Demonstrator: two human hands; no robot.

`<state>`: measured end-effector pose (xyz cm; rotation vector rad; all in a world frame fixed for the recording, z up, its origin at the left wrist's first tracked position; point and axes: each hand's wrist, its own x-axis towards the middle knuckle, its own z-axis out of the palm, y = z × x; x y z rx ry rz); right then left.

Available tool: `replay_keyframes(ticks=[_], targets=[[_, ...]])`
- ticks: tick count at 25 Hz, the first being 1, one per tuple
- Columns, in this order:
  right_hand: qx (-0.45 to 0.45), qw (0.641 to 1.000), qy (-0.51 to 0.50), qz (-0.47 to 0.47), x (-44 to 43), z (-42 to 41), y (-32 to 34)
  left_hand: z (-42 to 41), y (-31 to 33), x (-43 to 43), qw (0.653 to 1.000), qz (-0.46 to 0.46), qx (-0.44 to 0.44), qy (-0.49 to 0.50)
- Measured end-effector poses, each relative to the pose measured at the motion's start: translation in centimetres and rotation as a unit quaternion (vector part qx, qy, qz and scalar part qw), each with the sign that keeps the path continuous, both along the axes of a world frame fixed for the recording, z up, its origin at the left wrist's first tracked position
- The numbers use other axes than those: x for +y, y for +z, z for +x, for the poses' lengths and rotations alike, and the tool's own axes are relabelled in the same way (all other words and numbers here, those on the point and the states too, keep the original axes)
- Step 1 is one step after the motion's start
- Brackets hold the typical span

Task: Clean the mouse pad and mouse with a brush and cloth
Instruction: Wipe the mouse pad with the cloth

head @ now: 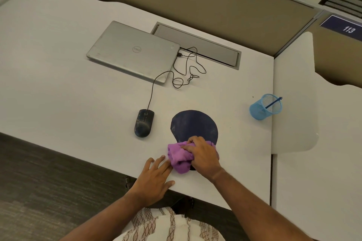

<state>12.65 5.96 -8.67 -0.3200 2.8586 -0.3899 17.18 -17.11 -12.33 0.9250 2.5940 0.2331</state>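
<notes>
Counter (58,84): bears every item and extends beyond and to both sides of the fingers.

Laptop (133,51): closed and parked well beyond the fingers, presumably to keep it out of the wiping zone.

Mouse pad (194,125): dark, rounded, flat on the counter. Covered at its near end by the right fingers (193,140) and exposed just beyond them. Carries a pale dusty haze on the exposed part, so judged only partly wiped.

Cloth (178,156): purple, pressed onto the near end of the pad. Bunched into a wad, likely for a firm grip and a thick wiping face.

Right hand (203,154): curled over the wad with fingers clamped on it, palm bearing down.

Left hand (154,178): laid flat on the counter just left of the right fingers, holding nothing. Fingers (158,162) straight and slightly apart, tips at the cloth's edge. Apparently placed as a brace; contact with the pad itself cannot be told.

Mouse (144,123): set off the pad, beyond the left fingers and apart from them. Streaked with dust, so judged not yet cleaned. Tethered to the laptop by a looped cable (156,82).

Mesh cup (264,106): blue, well to the right of the right fingers, clear of the strokes.

Brush (273,102): blue, leaning in the cup, in neither hand.
</notes>
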Motion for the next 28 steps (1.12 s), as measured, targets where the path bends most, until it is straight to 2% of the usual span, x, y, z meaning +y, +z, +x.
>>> replay_keyframes(ticks=[3,6,16,21,25,28], targets=[[-0.005,1.0,0.017,0.005,2.6,1.2,0.2,0.1,-0.2,0.0,1.0,0.003,-0.003,0.009],[0.006,0.996,0.063,0.065,3.3,1.3,-0.1,0.0,-0.3,-0.1,1.0,0.013,0.005,0.009],[0.051,0.983,0.106,0.139,-1.1,-4.7,-0.3,-0.2,-0.1,-0.1,1.0,0.01,0.016,-0.008],[0.008,0.992,0.071,0.101,-1.4,-5.8,0.3,0.0,-0.1,-0.1,1.0,-0.004,0.0,0.0],[-0.032,0.996,0.05,0.06,0.3,-1.6,1.1,-0.2,0.3,0.0,1.0,-0.011,-0.006,-0.004],[-0.027,0.998,0.019,0.045,1.6,0.9,0.7,-0.3,0.2,0.0,1.0,-0.013,-0.012,-0.005]])
